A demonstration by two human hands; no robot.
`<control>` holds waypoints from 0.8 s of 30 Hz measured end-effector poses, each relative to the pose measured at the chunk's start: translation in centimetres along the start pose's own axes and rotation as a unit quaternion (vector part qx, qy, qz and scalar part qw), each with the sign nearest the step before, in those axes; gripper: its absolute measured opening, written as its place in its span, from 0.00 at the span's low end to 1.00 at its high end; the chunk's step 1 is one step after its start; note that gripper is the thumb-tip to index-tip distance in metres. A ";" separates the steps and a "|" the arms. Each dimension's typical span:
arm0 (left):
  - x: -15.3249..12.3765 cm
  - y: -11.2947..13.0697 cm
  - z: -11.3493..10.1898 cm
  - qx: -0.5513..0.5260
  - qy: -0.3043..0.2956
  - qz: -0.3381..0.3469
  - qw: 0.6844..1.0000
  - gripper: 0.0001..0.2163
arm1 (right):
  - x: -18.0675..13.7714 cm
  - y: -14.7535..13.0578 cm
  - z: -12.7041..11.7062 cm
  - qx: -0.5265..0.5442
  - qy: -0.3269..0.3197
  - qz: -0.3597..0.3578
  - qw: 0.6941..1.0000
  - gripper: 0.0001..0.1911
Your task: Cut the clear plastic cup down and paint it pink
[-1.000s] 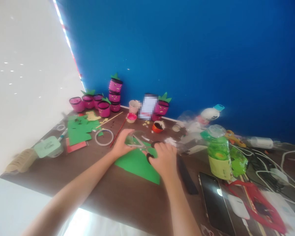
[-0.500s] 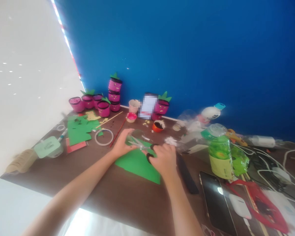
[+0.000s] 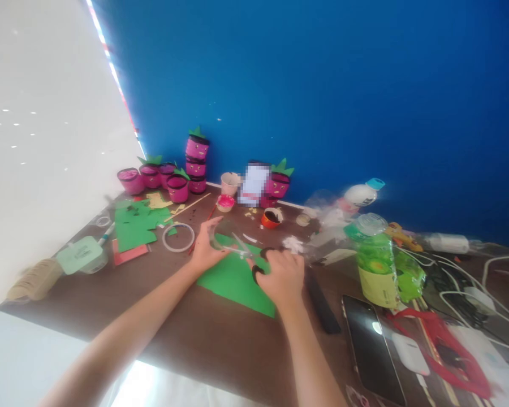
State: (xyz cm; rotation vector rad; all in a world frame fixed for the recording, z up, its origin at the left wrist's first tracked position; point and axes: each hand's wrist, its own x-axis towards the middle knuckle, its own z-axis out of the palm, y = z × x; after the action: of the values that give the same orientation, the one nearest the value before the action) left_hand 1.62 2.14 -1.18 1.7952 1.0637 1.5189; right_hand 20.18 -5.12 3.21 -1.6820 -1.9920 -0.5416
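My right hand [image 3: 282,277] grips a pair of scissors [image 3: 251,255] by their black handles. The blades stand apart and point left toward my left hand. In my left hand [image 3: 206,251] is a thin, clear, curved piece of plastic [image 3: 223,228], pinched between thumb and fingers. Its outline is hard to make out, and I cannot tell whether the blades touch it. Under both hands a sheet of green paper [image 3: 237,291] lies on the brown table [image 3: 186,350].
Pink pots [image 3: 178,188] with green paper leaves stand along the wall. A tape roll [image 3: 178,237] lies left of my hands. To the right are a phone [image 3: 373,350], a green-and-yellow container [image 3: 377,271] and tangled cables [image 3: 462,291]. A small red paint cup [image 3: 272,218] sits behind.
The scissor blades have spread wider. My left hand has shifted slightly left with the clear plastic, while my right hand stays almost in place.
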 end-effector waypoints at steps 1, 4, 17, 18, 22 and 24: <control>0.0 0.0 0.1 -0.008 0.016 -0.006 1.000 0.32 | -0.1 -0.1 0.1 0.000 -0.007 0.000 1.000 0.14; -0.1 -0.2 0.3 -0.012 0.051 -0.036 0.998 0.33 | -0.2 -0.4 0.4 -0.001 -0.022 0.005 1.000 0.13; 1.1 1.1 -0.4 -0.019 0.081 -0.236 0.968 0.24 | -0.5 0.3 1.3 -0.007 -0.081 0.140 0.987 0.19; 1.1 1.1 -0.4 -0.021 0.080 -0.237 0.968 0.24 | -0.5 0.3 1.4 -0.004 -0.085 0.142 0.986 0.19; 1.1 0.9 -0.3 -0.010 0.075 -0.232 0.970 0.24 | -0.5 0.1 1.5 0.017 -0.101 0.151 0.983 0.19; 1.0 1.0 -0.3 0.020 0.087 -0.219 0.972 0.26 | -0.5 0.0 1.4 0.039 -0.111 0.162 0.980 0.20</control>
State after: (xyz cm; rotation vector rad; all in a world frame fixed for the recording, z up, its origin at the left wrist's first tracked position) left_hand 1.56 2.48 0.22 1.3480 1.4706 1.3997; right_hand 20.15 -4.70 1.82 -2.0369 -1.7995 -0.1621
